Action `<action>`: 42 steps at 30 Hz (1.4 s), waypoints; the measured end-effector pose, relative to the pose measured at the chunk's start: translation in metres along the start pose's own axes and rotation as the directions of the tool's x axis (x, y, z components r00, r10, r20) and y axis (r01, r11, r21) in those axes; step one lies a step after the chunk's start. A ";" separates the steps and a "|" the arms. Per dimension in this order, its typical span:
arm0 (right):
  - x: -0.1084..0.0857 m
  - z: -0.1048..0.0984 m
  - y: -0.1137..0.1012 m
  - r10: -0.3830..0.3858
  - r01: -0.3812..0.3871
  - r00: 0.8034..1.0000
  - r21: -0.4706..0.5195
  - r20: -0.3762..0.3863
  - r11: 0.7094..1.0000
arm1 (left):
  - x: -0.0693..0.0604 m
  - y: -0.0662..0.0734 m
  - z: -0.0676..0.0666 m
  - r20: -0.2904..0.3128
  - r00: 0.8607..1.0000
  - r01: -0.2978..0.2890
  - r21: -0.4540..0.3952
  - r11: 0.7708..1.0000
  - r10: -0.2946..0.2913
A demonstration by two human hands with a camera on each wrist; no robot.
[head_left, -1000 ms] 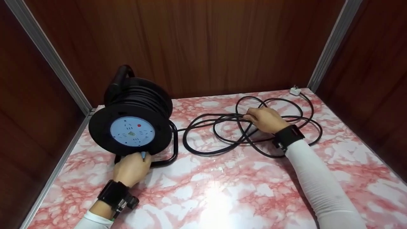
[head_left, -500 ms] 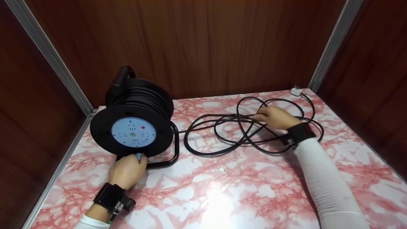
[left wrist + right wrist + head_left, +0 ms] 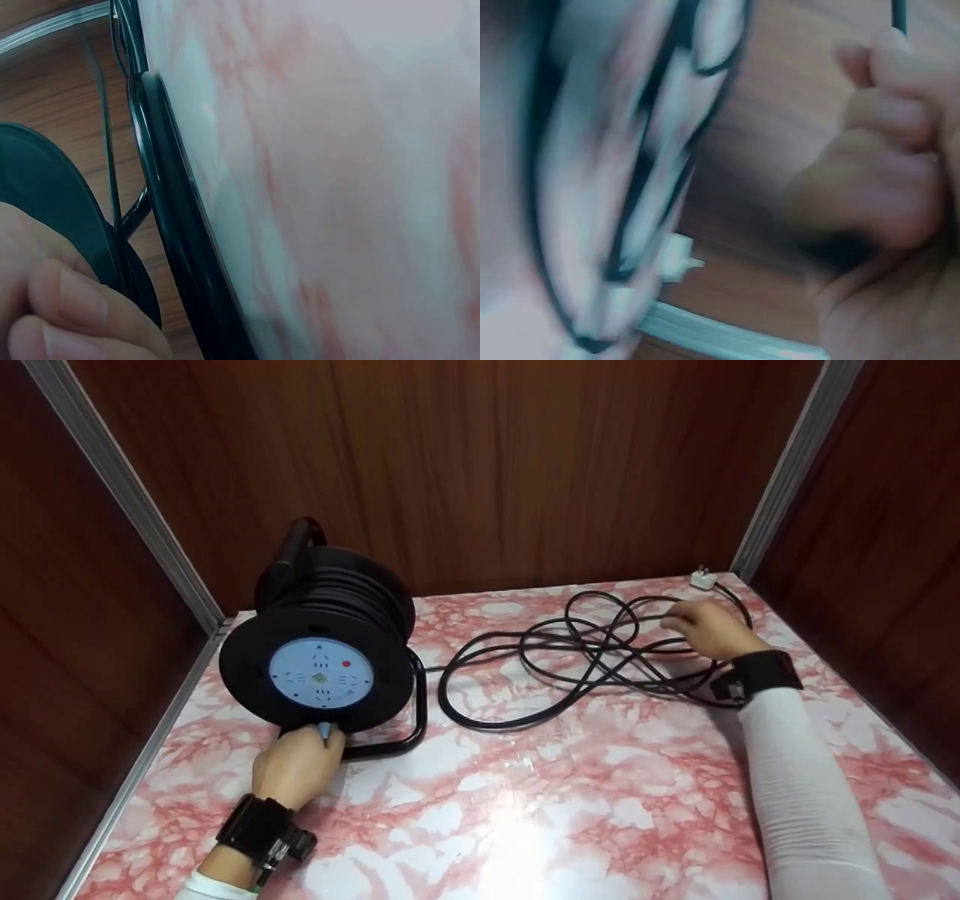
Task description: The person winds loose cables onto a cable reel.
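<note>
A black cable reel (image 3: 244, 679) with a light-blue socket panel stands at the left of the head view. My left hand (image 3: 296, 765) grips the reel's winding knob (image 3: 324, 730) at the lower rim; only its blue tip shows between thumb and fingers. In the left wrist view, curled fingers (image 3: 82, 304) are beside the reel's disc and tubular stand. On the right, my right hand (image 3: 709, 628) pinches the black cable (image 3: 510, 725), whose loops lie tangled around and left of it. The right wrist view is blurred, with cable emerging above the curled fingers (image 3: 889, 120).
The white plug (image 3: 703, 579) lies at the table's back right corner, behind my right hand. The reel's tubular stand (image 3: 421, 697) rests on the marbled table (image 3: 465, 817). Brown wooden panels (image 3: 480, 472) wall in the back and both sides.
My right hand has moved right with the cable, shifting its loops. The left hand has moved slightly left with the knob, and the socket panel has turned a little clockwise.
</note>
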State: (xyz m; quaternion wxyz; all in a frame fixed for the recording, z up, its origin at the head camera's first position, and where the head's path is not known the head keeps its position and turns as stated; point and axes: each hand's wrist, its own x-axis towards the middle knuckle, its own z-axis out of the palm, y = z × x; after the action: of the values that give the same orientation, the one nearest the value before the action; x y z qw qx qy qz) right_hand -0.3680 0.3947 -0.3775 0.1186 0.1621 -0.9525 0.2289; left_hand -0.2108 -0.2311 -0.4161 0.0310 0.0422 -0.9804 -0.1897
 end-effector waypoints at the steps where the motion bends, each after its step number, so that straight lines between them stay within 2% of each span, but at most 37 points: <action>1: -0.003 -0.001 0.004 0.024 -0.024 1.000 0.013 -0.016 1.000 | 0.001 0.000 0.000 0.002 1.000 0.001 0.001 1.000 -0.001; 3: -0.005 -0.005 0.008 0.038 -0.035 0.991 0.027 -0.127 0.999 | 0.001 0.000 -0.001 0.008 1.000 0.000 0.004 1.000 0.000; 4: -0.006 -0.007 0.008 0.035 -0.031 0.979 0.024 -0.202 0.999 | 0.001 0.000 -0.001 0.010 1.000 -0.001 0.004 1.000 0.001; 5: -0.006 -0.011 0.006 0.025 -0.023 0.960 0.010 -0.280 1.000 | 0.002 0.000 -0.001 0.012 1.000 -0.002 0.003 1.000 0.002; 6: -0.006 -0.013 0.003 0.007 -0.015 0.932 -0.019 -0.362 1.000 | 0.002 0.000 -0.001 0.014 1.000 -0.002 0.003 1.000 0.002; 8: -0.005 -0.018 -0.001 -0.047 0.003 0.867 -0.089 -0.496 0.996 | 0.001 0.000 -0.001 0.018 1.000 0.003 0.003 1.000 -0.003; 9: -0.005 -0.019 -0.003 -0.058 -0.006 0.844 -0.117 -0.534 0.993 | 0.001 0.000 -0.001 0.019 1.000 0.007 0.004 1.000 -0.007; 10: -0.006 -0.019 -0.004 -0.056 -0.021 0.833 -0.133 -0.550 0.991 | 0.001 0.000 -0.001 0.019 1.000 0.009 0.004 1.000 -0.009; 11: -0.006 -0.019 -0.004 -0.049 -0.030 0.838 -0.134 -0.543 0.990 | 0.001 0.000 -0.001 0.018 1.000 0.011 0.005 1.000 -0.011; 12: -0.006 -0.017 -0.003 -0.033 -0.040 0.856 -0.129 -0.516 0.991 | 0.001 0.000 -0.002 0.018 1.000 0.013 0.007 1.000 -0.013; 15: -0.008 -0.010 0.003 0.052 -0.086 0.929 -0.076 -0.367 0.993 | 0.000 -0.002 -0.004 0.014 1.000 0.016 0.005 1.000 -0.016; 17: -0.010 -0.003 0.008 0.095 -0.112 0.954 -0.046 -0.284 0.993 | -0.001 -0.004 -0.007 0.013 1.000 0.019 0.002 1.000 -0.019; 21: -0.010 0.010 0.009 0.109 -0.124 0.965 -0.047 -0.237 0.991 | -0.003 -0.013 -0.015 0.014 0.999 0.035 -0.006 0.999 -0.035; 27: -0.003 0.019 -0.003 0.109 -0.112 0.984 -0.015 -0.138 0.994 | -0.006 -0.028 -0.026 -0.070 0.994 0.079 -0.048 0.996 -0.082; 30: 0.000 0.022 -0.007 0.079 -0.082 0.991 -0.016 -0.106 0.997 | -0.004 -0.033 -0.029 -0.121 0.987 0.096 -0.072 0.993 -0.104; 35: -0.001 0.028 -0.009 0.031 -0.041 0.993 -0.079 -0.113 0.996 | 0.000 -0.035 -0.029 -0.200 0.973 0.094 -0.126 0.988 -0.118; 42: 0.004 0.035 -0.014 -0.008 -0.006 0.995 -0.143 -0.096 0.990 | 0.002 -0.036 -0.030 -0.275 0.947 0.118 -0.180 0.977 -0.165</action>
State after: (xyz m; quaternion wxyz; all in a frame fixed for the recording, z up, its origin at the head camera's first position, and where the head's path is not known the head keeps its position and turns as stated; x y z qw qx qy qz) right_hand -0.3721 0.3654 -0.4016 0.1760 0.1421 -0.9596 0.1673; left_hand -0.2075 -0.2758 -0.4013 0.1629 0.1373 -0.9413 -0.2619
